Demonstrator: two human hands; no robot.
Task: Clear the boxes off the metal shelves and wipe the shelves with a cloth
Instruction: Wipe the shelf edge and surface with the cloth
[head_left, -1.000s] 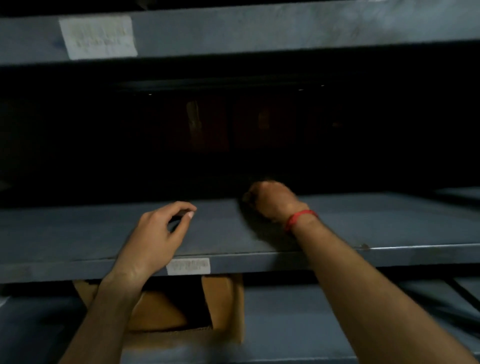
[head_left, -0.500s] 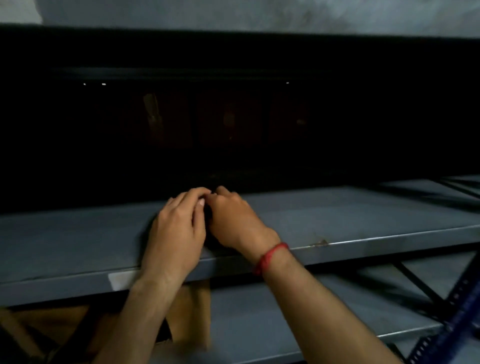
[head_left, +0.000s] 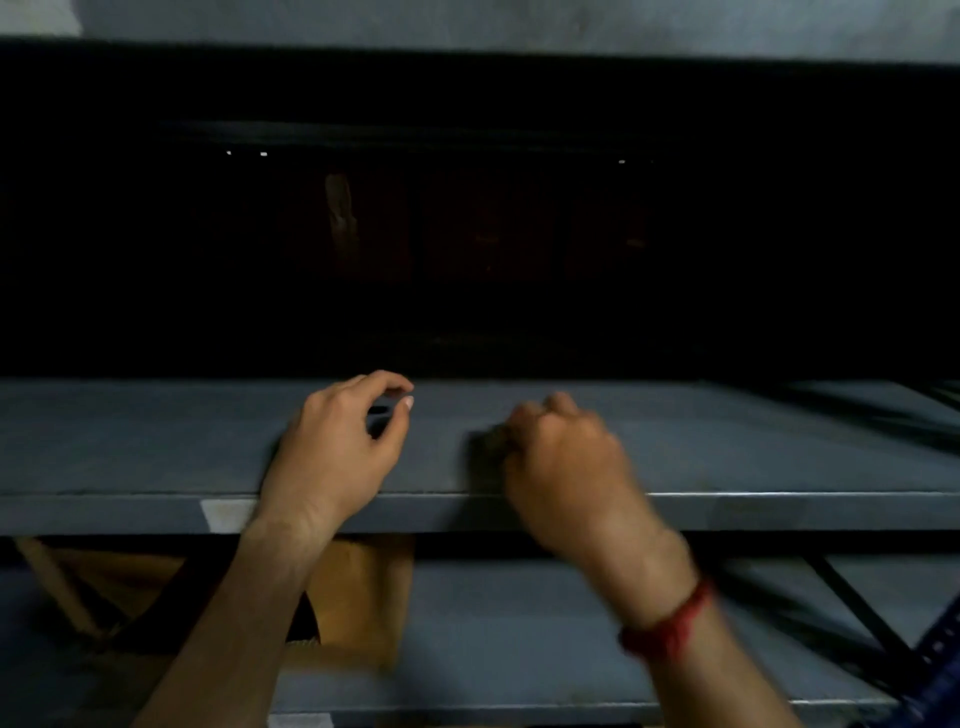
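Everything here is placed from the middle shelf (head_left: 753, 447), the grey metal board that runs across the view. Nearest, below its front edge, both forearms reach up, the right wrist wearing a red thread band (head_left: 670, 623). Under the shelf and behind the left forearm, a cardboard box (head_left: 358, 597) stands on the lower shelf (head_left: 519, 623), so that level looks not yet cleared. A pale label (head_left: 226, 514) is stuck to the middle shelf's front edge, just left of the left wrist.

On top of the shelf, near its front edge, the right hand (head_left: 561, 457) is balled into a fist around a dark cloth (head_left: 485, 441). The wad pokes out on the fist's left side and presses on the metal. The hand is blurred, so wiping is probably the step in hand. The left hand (head_left: 337, 441) is over the shelf to the left, apart from the cloth, its fingers loosely curled with nothing visible in them.

The middle shelf carries no boxes in the part that shows. The next move probably calls for sweeping the cloth along the shelf and back toward its dark rear, with the left hand kept out of the way. Behind the shelf there is only blackness with faint brownish shapes, too dim to name, and above it is the pale upper shelf (head_left: 519, 26)
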